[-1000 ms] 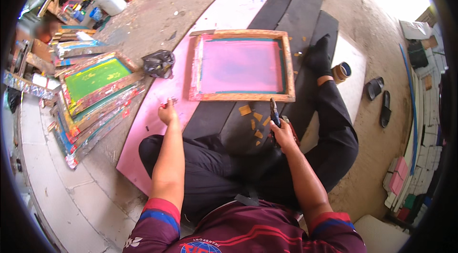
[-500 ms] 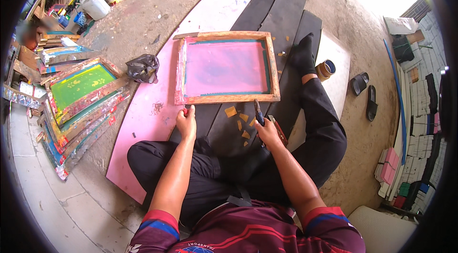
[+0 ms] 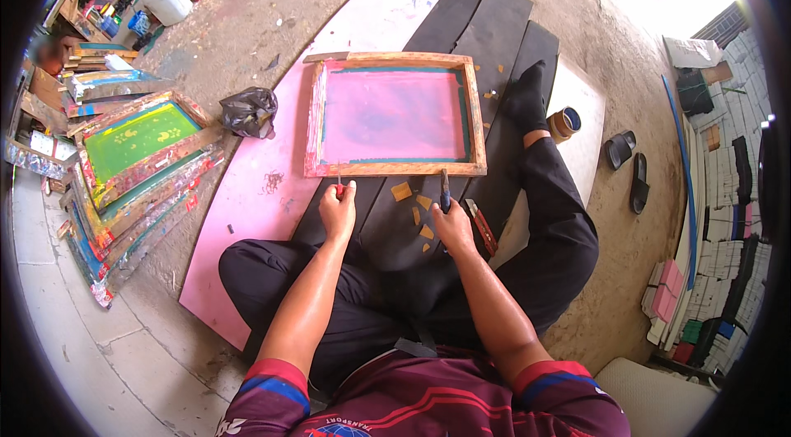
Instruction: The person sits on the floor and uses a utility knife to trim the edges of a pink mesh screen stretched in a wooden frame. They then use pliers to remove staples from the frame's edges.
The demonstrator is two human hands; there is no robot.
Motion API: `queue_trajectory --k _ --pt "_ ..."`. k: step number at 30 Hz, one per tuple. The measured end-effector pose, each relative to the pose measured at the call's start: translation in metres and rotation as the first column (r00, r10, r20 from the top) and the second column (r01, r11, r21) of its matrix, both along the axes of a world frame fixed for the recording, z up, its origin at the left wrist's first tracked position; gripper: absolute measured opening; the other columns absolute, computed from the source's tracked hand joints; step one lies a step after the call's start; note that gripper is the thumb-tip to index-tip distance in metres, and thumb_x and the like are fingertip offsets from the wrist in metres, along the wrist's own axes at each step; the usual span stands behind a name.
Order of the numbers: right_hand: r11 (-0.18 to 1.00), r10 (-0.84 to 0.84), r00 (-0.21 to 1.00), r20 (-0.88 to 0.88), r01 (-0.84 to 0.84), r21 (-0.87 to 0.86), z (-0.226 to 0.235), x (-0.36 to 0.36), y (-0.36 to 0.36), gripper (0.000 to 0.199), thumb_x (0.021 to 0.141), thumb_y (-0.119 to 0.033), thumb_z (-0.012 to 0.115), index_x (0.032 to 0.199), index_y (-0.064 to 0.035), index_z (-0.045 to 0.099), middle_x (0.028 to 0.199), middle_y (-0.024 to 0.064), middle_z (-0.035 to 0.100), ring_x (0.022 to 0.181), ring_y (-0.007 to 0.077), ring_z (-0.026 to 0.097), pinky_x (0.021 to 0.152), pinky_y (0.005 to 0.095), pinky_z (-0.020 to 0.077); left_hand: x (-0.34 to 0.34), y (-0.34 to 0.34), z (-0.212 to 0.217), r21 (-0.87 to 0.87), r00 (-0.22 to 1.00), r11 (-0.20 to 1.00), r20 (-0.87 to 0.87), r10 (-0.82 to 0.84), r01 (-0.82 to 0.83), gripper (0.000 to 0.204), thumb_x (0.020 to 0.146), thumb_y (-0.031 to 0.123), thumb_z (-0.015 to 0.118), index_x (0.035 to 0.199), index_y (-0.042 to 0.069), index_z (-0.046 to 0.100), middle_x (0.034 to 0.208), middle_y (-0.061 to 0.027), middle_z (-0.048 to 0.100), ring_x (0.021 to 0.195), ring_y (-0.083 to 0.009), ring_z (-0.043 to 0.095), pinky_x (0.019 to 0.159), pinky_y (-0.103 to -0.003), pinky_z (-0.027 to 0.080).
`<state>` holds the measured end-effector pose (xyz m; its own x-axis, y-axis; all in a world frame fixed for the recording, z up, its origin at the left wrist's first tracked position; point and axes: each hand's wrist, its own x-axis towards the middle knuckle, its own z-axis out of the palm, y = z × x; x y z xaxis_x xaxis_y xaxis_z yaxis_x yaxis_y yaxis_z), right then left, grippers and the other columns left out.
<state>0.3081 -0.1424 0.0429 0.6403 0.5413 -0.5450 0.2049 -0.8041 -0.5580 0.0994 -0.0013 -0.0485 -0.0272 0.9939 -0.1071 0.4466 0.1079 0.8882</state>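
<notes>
In front of me lies a wooden screen-printing frame (image 3: pixel 395 170), its mesh showing pink with teal edges. My left hand (image 3: pixel 338 214) is closed around a small red-handled screwdriver (image 3: pixel 339 188), whose thin shaft points at the frame's near rail. Farther right, my right hand (image 3: pixel 453 227) grips pliers (image 3: pixel 446 191) with dark blue-black handles, their jaws close to the same rail. I cannot tell whether either tool touches the wood. Small tan scraps (image 3: pixel 401 191) lie between my hands. Beside my right hand rests a red utility knife (image 3: pixel 481 227).
Black sheets (image 3: pixel 354 198) and a pink board (image 3: pixel 239 231) lie beneath the frame. A black plastic bag (image 3: pixel 249 112) sits at left, near stacked paint-stained frames (image 3: pixel 148 144). A round tin (image 3: pixel 564 124) stands beyond my right leg; black sandals (image 3: pixel 638 182) lie farther right.
My left hand has shifted right along the near rail, and the screwdriver's shaft now shows. My right hand has moved slightly left with the pliers, uncovering more of the red utility knife.
</notes>
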Motion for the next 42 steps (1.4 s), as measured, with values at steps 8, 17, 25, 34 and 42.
queue_trajectory --k 8,17,25,34,42 --pt "0.995 -0.078 0.984 -0.162 0.067 -0.071 -0.01 0.013 0.001 0.044 0.1 -0.038 0.063 0.113 0.0042 0.066 0.084 0.0193 0.073 0.07 0.0286 0.074 0.064 0.0416 0.058 0.004 -0.001 -0.005 0.002 0.999 1.0 0.038 -0.008 0.008 0.043 0.093 0.034 0.078 0.079 -0.002 0.06 0.069 -0.0139 0.063 0.063 -0.0274 0.062 0.065 -0.043 0.049" --pt "0.944 -0.216 0.756 -0.618 0.324 0.065 -0.027 0.03 -0.016 0.036 0.105 -0.039 0.063 0.111 -0.0035 0.064 0.077 0.0079 0.067 0.056 0.0184 0.063 0.05 0.0361 0.052 0.001 -0.001 -0.008 0.01 0.999 1.0 0.023 -0.024 0.024 0.041 0.093 0.033 0.077 0.081 -0.002 0.061 0.069 -0.0136 0.063 0.063 -0.0279 0.061 0.065 -0.043 0.049" --pt "0.989 0.148 0.987 -0.07 -0.148 0.005 -0.013 0.055 -0.024 0.051 0.099 -0.042 0.068 0.134 -0.0043 0.065 0.101 0.019 0.075 0.085 0.031 0.076 0.08 0.045 0.0597 -0.004 -0.002 0.0 -0.015 0.998 0.998 -0.024 -0.056 0.055 0.037 0.097 0.032 0.075 0.081 0.001 0.062 0.07 -0.0063 0.066 0.065 -0.0165 0.062 0.065 -0.035 0.049" --pt "0.819 0.569 0.792 0.22 -0.521 -0.241 0.019 0.098 -0.02 0.065 0.097 -0.049 0.064 0.153 -0.019 0.052 0.119 0.0227 0.073 0.115 0.0416 0.068 0.097 0.0514 0.0541 -0.001 0.0 -0.002 -0.013 0.999 0.999 0.03 -0.037 0.037 0.039 0.094 0.032 0.077 0.085 -0.004 0.063 0.071 -0.0142 0.065 0.066 -0.0269 0.063 0.067 -0.042 0.05" --pt "0.772 0.632 0.745 0.213 -0.581 -0.259 0.022 0.1 -0.008 0.062 0.099 -0.047 0.063 0.152 -0.0183 0.052 0.118 0.0222 0.074 0.115 0.041 0.069 0.097 0.0516 0.0546 -0.003 0.0 -0.002 0.0 0.999 0.999 -0.01 -0.052 0.052 0.036 0.096 0.031 0.075 0.082 0.001 0.062 0.069 -0.0057 0.066 0.065 -0.0156 0.063 0.065 -0.035 0.05"
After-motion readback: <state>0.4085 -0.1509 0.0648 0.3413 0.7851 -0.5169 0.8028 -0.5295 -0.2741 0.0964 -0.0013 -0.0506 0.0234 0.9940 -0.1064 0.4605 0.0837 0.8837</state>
